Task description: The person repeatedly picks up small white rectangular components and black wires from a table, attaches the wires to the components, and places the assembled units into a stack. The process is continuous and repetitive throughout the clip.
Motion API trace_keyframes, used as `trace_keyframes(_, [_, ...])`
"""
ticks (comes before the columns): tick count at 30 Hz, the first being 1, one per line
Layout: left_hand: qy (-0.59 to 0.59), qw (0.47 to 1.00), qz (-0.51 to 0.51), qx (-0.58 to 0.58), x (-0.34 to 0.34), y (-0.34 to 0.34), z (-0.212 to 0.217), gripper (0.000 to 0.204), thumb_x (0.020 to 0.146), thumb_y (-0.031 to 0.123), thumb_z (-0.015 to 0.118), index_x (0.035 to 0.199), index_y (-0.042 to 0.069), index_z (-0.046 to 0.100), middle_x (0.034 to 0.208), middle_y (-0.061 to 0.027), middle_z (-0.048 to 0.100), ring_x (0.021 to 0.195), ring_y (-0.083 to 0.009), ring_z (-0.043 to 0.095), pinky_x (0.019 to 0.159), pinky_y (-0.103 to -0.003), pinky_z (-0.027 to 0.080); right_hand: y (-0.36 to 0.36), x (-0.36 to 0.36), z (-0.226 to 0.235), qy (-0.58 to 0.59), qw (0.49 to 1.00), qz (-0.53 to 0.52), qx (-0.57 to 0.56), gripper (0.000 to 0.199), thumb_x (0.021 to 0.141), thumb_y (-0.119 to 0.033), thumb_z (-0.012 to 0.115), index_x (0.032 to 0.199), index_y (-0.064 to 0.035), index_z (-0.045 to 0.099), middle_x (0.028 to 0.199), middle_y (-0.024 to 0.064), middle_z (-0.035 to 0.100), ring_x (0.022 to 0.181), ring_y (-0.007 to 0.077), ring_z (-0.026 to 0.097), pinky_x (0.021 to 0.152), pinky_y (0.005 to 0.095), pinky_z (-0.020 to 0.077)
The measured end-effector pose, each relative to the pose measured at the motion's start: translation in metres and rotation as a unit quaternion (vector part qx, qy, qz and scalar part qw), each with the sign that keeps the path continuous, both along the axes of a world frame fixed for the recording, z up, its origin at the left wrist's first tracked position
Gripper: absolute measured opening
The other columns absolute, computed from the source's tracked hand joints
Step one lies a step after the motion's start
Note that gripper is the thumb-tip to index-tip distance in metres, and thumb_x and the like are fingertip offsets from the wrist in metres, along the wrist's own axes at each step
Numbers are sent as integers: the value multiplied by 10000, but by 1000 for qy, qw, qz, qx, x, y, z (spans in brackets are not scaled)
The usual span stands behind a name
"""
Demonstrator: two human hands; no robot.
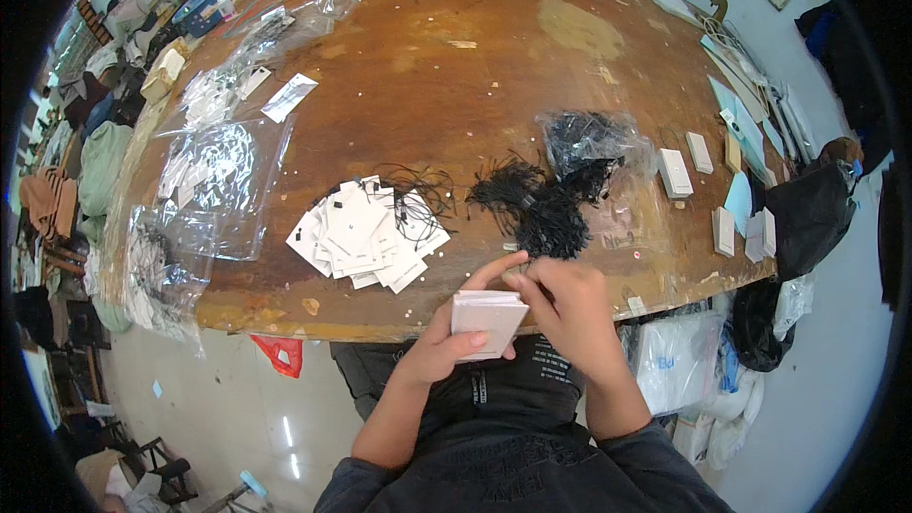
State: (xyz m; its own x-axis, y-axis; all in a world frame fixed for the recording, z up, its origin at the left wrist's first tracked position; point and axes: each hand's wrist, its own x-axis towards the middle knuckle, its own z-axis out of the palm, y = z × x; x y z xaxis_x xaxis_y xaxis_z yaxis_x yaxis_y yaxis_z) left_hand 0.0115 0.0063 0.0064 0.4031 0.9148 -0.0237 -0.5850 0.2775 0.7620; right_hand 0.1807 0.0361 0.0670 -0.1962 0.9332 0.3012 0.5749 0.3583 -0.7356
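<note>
Left hand [445,344]: fingers clamped on a card stack [488,321], thumb flat across the front face, other fingers behind. Index finger runs up past the top edge of the stack toward the right hand.

Right hand [572,296]: at the top right of the stack, back of hand up, fingers curled in, thumb pointing at the left index tip. Can't tell if its fingers are closed on a cord or just bunched; the contact is too small to read.

Stack is held off the front edge of the desk [408,85], tilted, in front of the person's dark shirt [513,470].

On the desk, just beyond the hands: black cords [543,218] in a loose bunch, tied or gathered around the middle. Clear bag [617,133] with more black strands inside sits behind it, touching.

Left of the cords: tag pile [353,233], white cards fanned and overlapping, black strings trailing off its right side.

Far left: clear plastic bags [242,214] with white tags in and under them. Right side: several white blocks [675,174] stand apart from each other, near a black bag [807,223]. Red bag [278,355] on the floor.
</note>
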Motion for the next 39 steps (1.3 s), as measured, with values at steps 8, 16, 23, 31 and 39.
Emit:
trace_keyframes(8, [10,995,-38,95,-7,6,0,669,821,222,619,1372,-65,368,1458,-135,347,905,-169,636,757,-316,562,6,30,-6,-3,979,-201,42,207,868,-118,665,727,18,600,586,102,534,494,188,486,491,322,373])
trace_keyframes(16, [14,992,-55,110,-4,5,0,727,832,182,610,1445,-36,285,1327,-128,480,999,-168,600,779,-319,554,0,7,5,-5,998,59,6,158,837,-75,679,714,6,622,579,104,542,481,204,500,474,314,369])
trace_keyframes(23, [41,999,-22,29,-21,-4,-22,621,811,210,630,1325,-66,418,1133,-165,603,825,-228,656,728,-365,552,18,9,-12,141,970,133,-146,238,893,-147,660,717,-14,570,665,33,550,542,156,518,490,295,382])
trace_keyframes(31, [71,982,167,-60,-20,4,-17,467,890,200,574,1269,-58,483,1116,-174,629,830,-243,669,729,-348,543,32,-2,-23,645,764,2,-33,223,925,-92,580,725,-67,485,752,48,506,675,141,522,585,259,446])
trace_keyframes(39, [183,947,264,-19,-23,6,-8,296,916,132,647,1154,-39,604,1055,-66,655,942,-112,606,801,-269,494,12,-53,-36,329,935,49,-120,109,841,-40,696,916,1,629,809,18,583,622,46,461,551,198,371])
